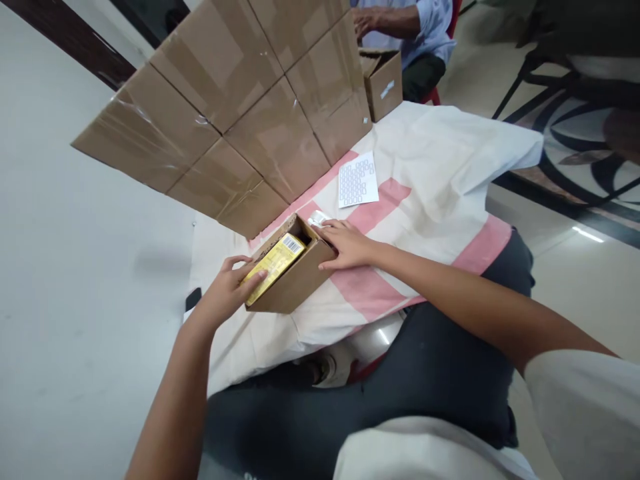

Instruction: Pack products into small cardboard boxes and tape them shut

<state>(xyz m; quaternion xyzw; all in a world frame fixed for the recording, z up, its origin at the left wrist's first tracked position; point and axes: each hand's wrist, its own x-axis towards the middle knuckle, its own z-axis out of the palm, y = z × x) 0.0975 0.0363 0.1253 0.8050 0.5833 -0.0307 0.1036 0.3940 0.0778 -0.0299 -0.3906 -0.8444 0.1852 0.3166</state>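
At the left end of the cardboard box, the left hand is laying its thumb on the yellow carton sitting inside; its grip is unclear. At the box's right end, the right hand is resting, thumb and fingers apart.

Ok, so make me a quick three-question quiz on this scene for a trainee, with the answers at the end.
1. True or false: the left hand touches the yellow pack.
2. What lies directly under the printed sheet?
3. Fill in the blank: the yellow pack sits in an open cardboard ____.

Key:
1. True.
2. The pink-and-white cloth.
3. Box.
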